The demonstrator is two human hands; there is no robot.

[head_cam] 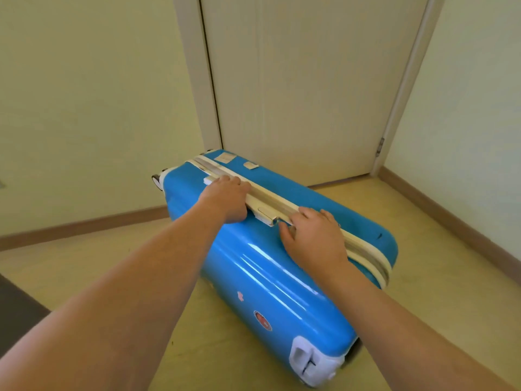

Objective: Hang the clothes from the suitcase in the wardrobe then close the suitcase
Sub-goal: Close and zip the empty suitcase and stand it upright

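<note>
A glossy blue hard-shell suitcase (262,266) stands closed on its long side on the floor, its cream frame strip (284,203) running along the top. My left hand (225,200) grips the frame, fingers curled over it and thumb below. My right hand (314,235) lies across the shell and frame a little nearer to me, its thumb touching a cream latch (267,215) between the two hands. No clothes and no wardrobe are in view.
A closed white door (304,80) stands right behind the suitcase, with pale walls either side and a wooden skirting board (84,224). The suitcase wheels (156,179) point left. A dark mat (17,306) lies at the lower left on the light floor.
</note>
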